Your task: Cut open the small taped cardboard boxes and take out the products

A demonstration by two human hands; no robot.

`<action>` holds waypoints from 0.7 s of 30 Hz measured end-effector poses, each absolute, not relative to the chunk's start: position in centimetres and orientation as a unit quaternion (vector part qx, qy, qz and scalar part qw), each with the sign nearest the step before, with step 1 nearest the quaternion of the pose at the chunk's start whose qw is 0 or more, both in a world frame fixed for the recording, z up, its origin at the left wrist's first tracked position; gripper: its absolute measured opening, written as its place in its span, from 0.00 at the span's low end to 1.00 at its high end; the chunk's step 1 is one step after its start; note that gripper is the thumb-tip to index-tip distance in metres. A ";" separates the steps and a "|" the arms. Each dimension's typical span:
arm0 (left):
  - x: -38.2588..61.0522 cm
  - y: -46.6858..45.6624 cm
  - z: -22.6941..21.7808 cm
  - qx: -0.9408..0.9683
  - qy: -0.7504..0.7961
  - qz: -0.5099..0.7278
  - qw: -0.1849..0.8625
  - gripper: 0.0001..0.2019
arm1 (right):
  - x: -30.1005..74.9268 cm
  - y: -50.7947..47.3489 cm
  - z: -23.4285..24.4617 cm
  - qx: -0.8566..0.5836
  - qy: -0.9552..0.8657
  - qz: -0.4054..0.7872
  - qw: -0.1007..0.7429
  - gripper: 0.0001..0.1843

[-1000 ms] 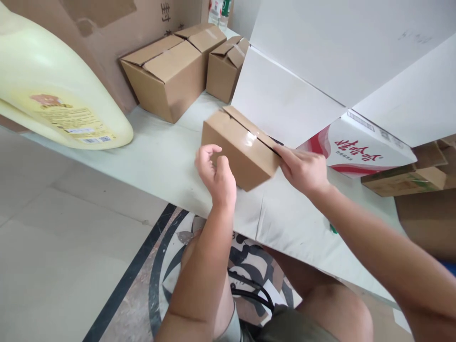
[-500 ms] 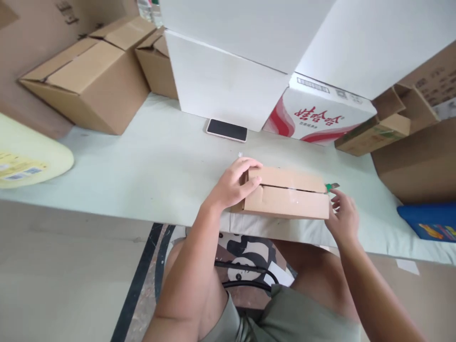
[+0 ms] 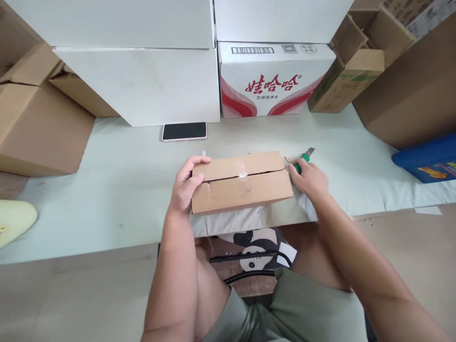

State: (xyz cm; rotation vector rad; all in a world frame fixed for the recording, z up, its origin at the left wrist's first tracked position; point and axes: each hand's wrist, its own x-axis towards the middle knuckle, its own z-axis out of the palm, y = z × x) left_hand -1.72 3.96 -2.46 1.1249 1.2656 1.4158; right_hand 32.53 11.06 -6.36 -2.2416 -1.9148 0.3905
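A small brown cardboard box lies at the table's front edge. A seam runs along its top between two flaps, with clear tape across the middle. My left hand grips the box's left end, thumb on top and fingers over the far side. In my right hand, beside the box's right end, is a green utility knife. Its blade is out and points away to the upper right. A small torn bit of cardboard or tape sticks up at the box's right end, near the knife.
A phone lies beyond the box. White cartons stand behind it, one a red-and-white water carton. Brown cartons are at left, and an open carton and a blue package at right. A pale yellow container sits at left.
The view has swung, so the surroundings sit differently in the picture. My right hand and the knife show more fully, just off the box's right end. My left hand keeps its hold.
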 end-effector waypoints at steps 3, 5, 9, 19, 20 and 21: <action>-1.5 4.0 -2.5 0.453 0.512 0.574 0.450 0.16 | 32.7 11.0 -6.8 -0.743 -0.592 0.196 0.243 0.20; -1.4 3.9 -2.6 0.452 0.512 0.573 0.455 0.16 | 32.4 10.6 -6.5 -0.687 -0.546 0.279 0.389 0.19; -1.5 3.5 -2.6 0.454 0.506 0.565 0.468 0.17 | 30.3 9.5 -2.6 -0.559 -0.494 0.403 0.530 0.22; -1.5 3.2 -2.2 0.439 0.507 0.561 0.485 0.17 | 26.9 5.8 4.9 -0.542 -0.544 0.309 0.561 0.21; -1.5 3.2 -2.3 0.442 0.504 0.561 0.485 0.17 | 26.7 5.5 4.5 -0.524 -0.543 0.306 0.581 0.17; -1.5 3.3 -2.4 0.446 0.503 0.559 0.485 0.17 | 26.5 5.2 4.2 -0.507 -0.541 0.316 0.592 0.13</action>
